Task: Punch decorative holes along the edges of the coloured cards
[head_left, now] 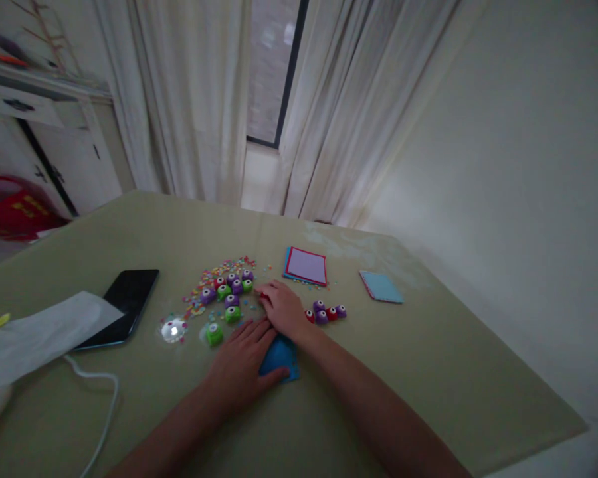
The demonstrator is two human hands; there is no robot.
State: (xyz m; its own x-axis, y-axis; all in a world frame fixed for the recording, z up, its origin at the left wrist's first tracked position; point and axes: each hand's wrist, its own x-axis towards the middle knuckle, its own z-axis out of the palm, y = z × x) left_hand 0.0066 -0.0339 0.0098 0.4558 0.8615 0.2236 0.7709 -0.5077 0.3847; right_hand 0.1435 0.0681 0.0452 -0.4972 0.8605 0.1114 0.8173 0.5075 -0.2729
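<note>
My left hand lies flat, fingers stretched out, on a blue sheet of paper near the table's middle. My right hand rests just beyond it, fingers curled round a small red punch that is mostly hidden. Several small purple and green craft punches cluster to the left of that hand, with one green punch beside my left fingers. A short row of red and purple punches lies to the right of my right wrist. Coloured paper bits are scattered around the cluster.
A stack of coloured paper sheets and a light blue sheet lie further back right. A black phone, a white paper bag and a white cable are at left, a small round clear lid nearby. The olive table ends at right.
</note>
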